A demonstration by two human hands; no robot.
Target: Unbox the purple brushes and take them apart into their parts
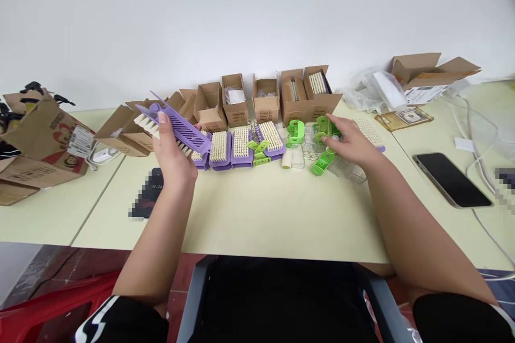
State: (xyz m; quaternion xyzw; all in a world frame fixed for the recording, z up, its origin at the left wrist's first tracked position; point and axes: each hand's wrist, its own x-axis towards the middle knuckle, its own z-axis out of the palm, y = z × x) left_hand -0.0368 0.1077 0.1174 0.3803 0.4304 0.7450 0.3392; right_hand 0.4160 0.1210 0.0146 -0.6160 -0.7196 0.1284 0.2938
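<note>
My left hand [172,156] is raised over the table's left part, closed around a purple scrub brush [185,129] with cream bristles; its slotted purple plate tilts down to the right. At the right, my right hand [349,142] pinches a green plastic part [322,126] between thumb and fingers. Next to it lie another green plastic part [295,133], a third green piece [323,163] and clear plastic covers [298,158]. Between my hands, several purple brushes [241,146] lie bristles up, with metal springs [254,131] and small light-green pieces [257,146] among them.
Open cardboard boxes [265,104] line the wall, some holding brushes. A larger carton [52,134] stands at the left. A dark phone [151,195] lies by my left forearm, another phone [451,179] at the right near white cables [478,155]. Plastic bags [366,95] sit at the back right.
</note>
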